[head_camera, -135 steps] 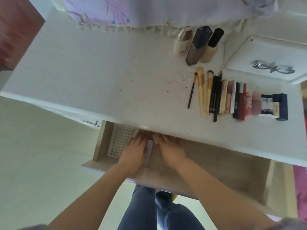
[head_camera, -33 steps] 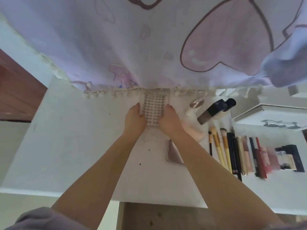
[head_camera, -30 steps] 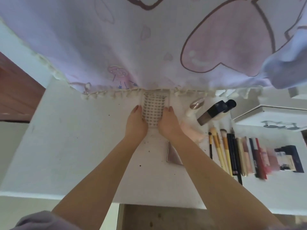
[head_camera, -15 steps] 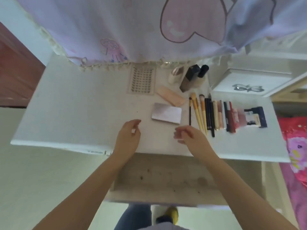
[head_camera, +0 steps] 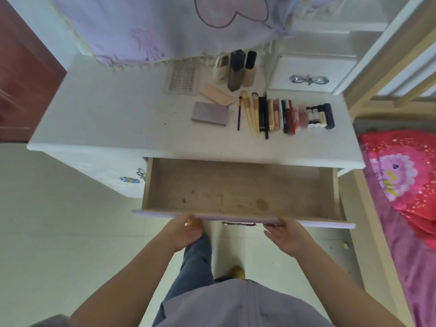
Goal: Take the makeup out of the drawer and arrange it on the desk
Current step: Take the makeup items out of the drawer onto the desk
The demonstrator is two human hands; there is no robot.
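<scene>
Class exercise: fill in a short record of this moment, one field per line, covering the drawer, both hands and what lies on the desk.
drawer: pulled open, nothing visible inside
left hand: at the drawer's front edge, holding nothing
right hand: at the front edge, holding nothing
desk: white
grid tray: flat, near the curtain
grey palette: closed, left of the brush row
bottles: three, upright

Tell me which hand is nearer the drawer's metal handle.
Right, narrowly. The handle sits under the drawer front; the right hand is just to its right, the left hand slightly farther on its left.
</scene>
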